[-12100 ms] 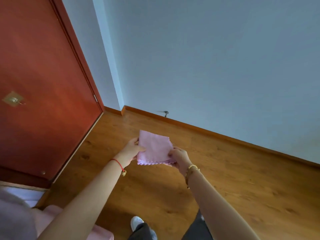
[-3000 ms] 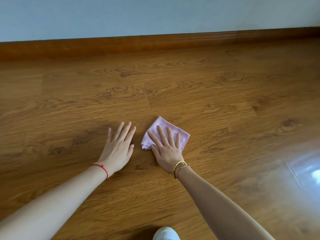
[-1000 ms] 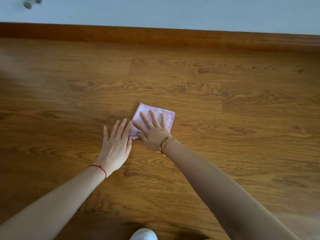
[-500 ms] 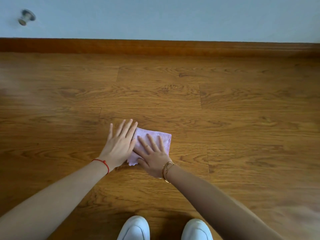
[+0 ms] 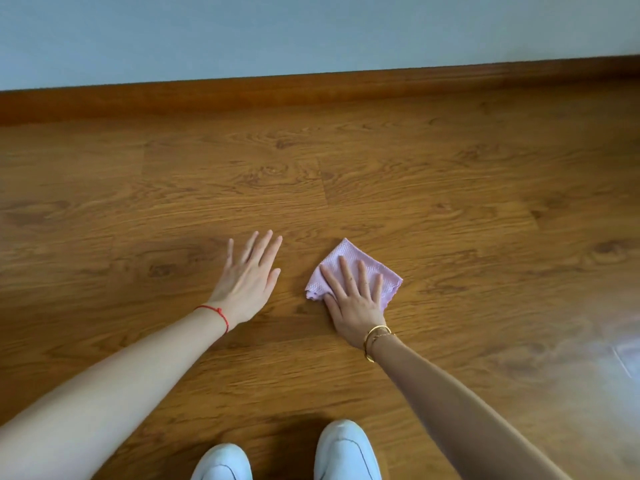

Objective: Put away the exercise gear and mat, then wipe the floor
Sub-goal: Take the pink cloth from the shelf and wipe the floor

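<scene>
A small folded pink cloth [image 5: 390,285] lies on the wooden floor [image 5: 415,188] a little right of centre. My right hand [image 5: 355,306], with gold bangles at the wrist, lies flat on top of it, fingers spread, pressing it to the boards. My left hand [image 5: 247,282], with a red string at the wrist, rests palm down on the bare floor about a hand's width to the left of the cloth and holds nothing. No exercise gear or mat is in view.
A wooden baseboard [image 5: 311,91] runs along the pale blue wall [image 5: 311,29] at the far side. My two white shoes [image 5: 221,462] [image 5: 346,452] stand at the bottom edge. A bright patch of glare [image 5: 616,351] lies on the floor at the right.
My right hand has slid the cloth to the right, away from my left hand, which it was touching half a second ago. The view has shifted right, and the wall-mounted knob is gone.
</scene>
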Tool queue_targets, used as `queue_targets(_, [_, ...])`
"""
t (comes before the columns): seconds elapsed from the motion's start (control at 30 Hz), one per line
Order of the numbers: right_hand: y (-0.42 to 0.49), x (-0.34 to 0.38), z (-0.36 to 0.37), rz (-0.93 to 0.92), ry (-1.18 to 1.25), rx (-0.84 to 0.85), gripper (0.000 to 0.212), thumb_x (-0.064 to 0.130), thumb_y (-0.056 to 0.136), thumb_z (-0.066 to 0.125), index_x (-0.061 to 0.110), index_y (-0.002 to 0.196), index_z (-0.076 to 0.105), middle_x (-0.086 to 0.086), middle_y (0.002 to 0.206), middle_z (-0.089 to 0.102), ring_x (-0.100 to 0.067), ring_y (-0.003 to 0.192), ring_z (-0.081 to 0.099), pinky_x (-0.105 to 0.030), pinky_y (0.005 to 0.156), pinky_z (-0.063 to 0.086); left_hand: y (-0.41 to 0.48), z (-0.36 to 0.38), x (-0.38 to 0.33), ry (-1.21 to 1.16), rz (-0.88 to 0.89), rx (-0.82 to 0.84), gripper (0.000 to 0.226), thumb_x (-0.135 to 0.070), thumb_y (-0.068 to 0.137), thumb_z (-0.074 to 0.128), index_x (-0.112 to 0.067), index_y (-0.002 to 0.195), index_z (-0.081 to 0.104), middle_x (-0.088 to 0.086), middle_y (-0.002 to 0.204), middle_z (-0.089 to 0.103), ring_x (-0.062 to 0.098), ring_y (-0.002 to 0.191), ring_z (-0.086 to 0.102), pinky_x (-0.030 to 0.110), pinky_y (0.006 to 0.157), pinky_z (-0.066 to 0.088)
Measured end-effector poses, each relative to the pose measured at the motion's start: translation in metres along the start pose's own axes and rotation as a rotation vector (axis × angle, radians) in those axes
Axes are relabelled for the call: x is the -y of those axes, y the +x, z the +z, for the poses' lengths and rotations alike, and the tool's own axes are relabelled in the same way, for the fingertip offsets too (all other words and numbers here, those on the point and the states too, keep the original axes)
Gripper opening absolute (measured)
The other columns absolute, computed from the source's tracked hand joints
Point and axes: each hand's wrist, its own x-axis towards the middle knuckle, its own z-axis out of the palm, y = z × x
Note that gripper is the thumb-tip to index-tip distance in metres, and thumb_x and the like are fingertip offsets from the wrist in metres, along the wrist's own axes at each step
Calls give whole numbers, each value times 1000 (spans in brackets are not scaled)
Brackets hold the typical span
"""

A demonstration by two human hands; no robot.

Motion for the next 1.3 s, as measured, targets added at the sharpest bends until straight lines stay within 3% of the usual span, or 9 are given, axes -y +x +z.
queue_targets(0.27, [12,-86,-29,424,190,-115,52,47,103,13,49,153,-2,8,165,-15,-27,150,-22,-59,116,-15,40,22,-52,-83,64,30,60,-37,108,25,-20,162,5,3,170,4,27,157,0,58,124,6])
queue_targets(0.63, [83,-138,-68,641,254,-165,54,48,100,13,48,153,0,6,165,-12,-30,150,-21,-62,115,-17,77,45,-60,-80,42,8,58,-37,107,22,-22,162,10,1,170,7,26,157,-2,64,122,4])
queue_targets(0.9, [144,-119,-88,526,213,-126,56,47,99,12,46,154,0,6,165,-13,-30,150,-22,-61,116,-16,75,51,-43,-79,44,-67,54,-31,106,26,-19,159,22,4,169,15,25,157,5,63,123,8])
queue_targets(1.13, [162,-53,-80,308,205,-81,55,47,100,11,44,155,6,6,166,-12,-28,150,-21,-59,116,-18,65,42,-27,-206,61,-180,50,-25,106,30,-13,154,37,5,162,33,22,154,21,55,126,10])
queue_targets(1.23, [156,-13,-71,201,249,-45,53,44,101,12,43,154,18,4,166,-6,-29,151,-19,-60,116,-18,58,32,-21,-458,-6,-235,45,-19,106,36,-13,150,43,1,157,39,14,150,28,34,126,18])
queue_targets(1.3, [150,15,-67,126,313,-20,51,40,102,13,40,146,38,3,166,3,-30,151,-15,-60,115,-17,53,25,-19,-666,-113,-295,40,-15,107,37,-13,144,51,0,144,54,1,133,45,15,114,29])
